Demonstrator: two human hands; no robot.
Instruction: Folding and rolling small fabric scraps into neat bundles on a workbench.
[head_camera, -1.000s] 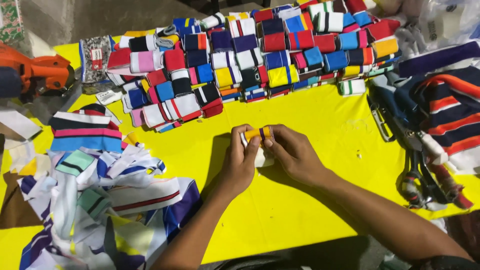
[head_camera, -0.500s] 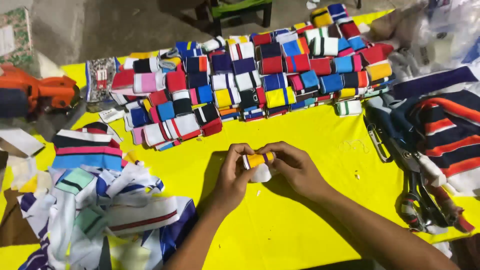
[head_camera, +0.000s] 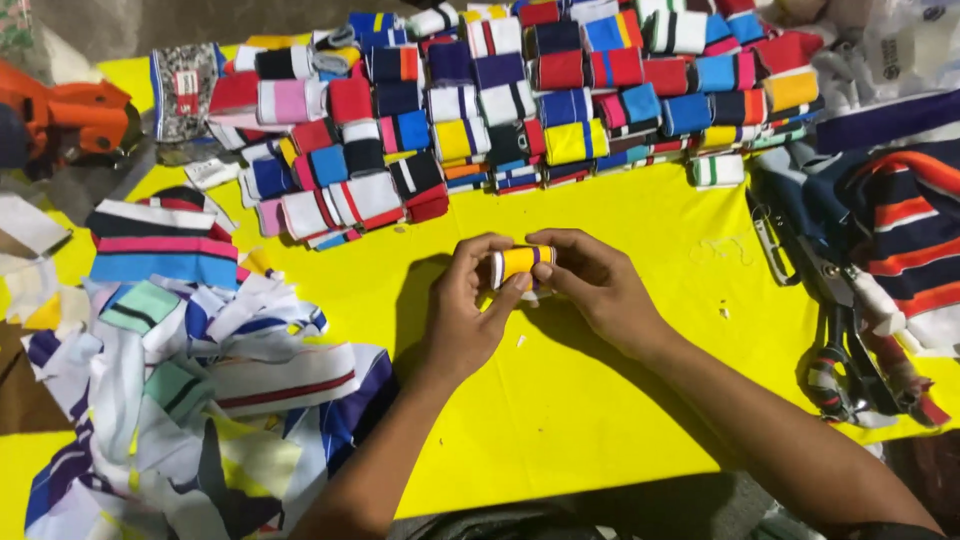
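The small folded yellow knit band with white and purple stripes at its ends (head_camera: 520, 264) is held just above the yellow worktop (head_camera: 620, 400), its long axis lying left to right between both hands. The left hand (head_camera: 468, 305) grips its left end, the right hand (head_camera: 590, 285) closes on its right end, both equally near. Behind lie rows of folded coloured bands (head_camera: 520, 100); a loose heap of striped strips (head_camera: 180, 400) lies at the left.

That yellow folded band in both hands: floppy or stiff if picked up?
Probably soft: the folded band looks like knit cloth. Likely light, since fingertips alone hold it. It may unfold if released, as the loose strips lie limp.
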